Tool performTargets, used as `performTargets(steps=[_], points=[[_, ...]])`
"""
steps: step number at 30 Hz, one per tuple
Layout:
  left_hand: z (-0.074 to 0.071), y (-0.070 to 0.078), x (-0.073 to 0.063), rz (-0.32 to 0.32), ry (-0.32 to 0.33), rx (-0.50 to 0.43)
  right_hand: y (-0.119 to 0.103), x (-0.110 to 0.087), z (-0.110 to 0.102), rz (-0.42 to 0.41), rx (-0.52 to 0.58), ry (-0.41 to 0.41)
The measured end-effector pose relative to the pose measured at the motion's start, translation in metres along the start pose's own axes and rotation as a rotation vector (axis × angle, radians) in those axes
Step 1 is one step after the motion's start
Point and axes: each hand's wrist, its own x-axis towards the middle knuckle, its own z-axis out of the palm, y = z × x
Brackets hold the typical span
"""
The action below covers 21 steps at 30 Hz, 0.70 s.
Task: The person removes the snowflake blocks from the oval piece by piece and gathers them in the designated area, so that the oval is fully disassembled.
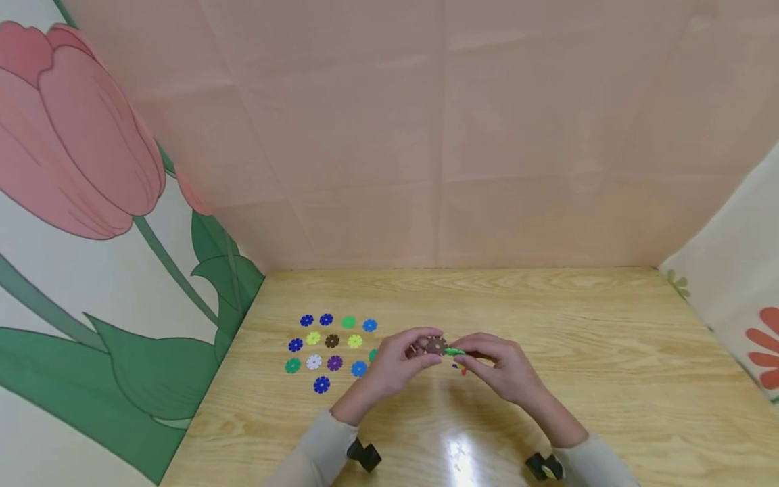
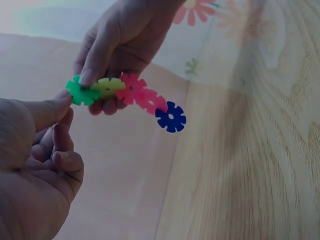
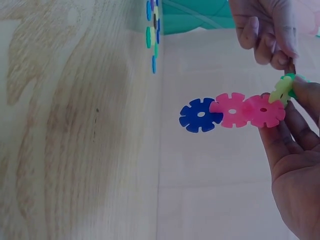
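Note:
My left hand pinches a brown notched disc between thumb and fingers; the right wrist view catches only its thin edge. Facing it, my right hand grips a chain of interlocked notched discs at its green disc and yellow disc. From there the chain runs through two pink discs to a dark blue disc at its free end. The brown disc is against or very near the green one; whether their slots engage I cannot tell. Both hands are raised above the table.
On the wooden table, left of my hands, several loose notched discs lie spread in rough rows, among them a purple disc, a white disc and a green disc. A pink sheet rises behind the table's far edge.

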Motion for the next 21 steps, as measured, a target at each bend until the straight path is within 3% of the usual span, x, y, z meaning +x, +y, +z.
performTargets(steps=[4, 13, 21], points=[[-0.004, -0.003, -0.003, -0.032, 0.032, -0.008, -0.002, 0.000, -0.002, 0.015, -0.001, -0.001], [-0.019, -0.014, -0.014, -0.023, 0.067, 0.061, -0.003, -0.002, -0.006, 0.099, 0.001, -0.012], [-0.039, -0.028, -0.030, -0.083, 0.097, 0.092, -0.001, -0.003, -0.009, 0.134, 0.017, -0.032]])
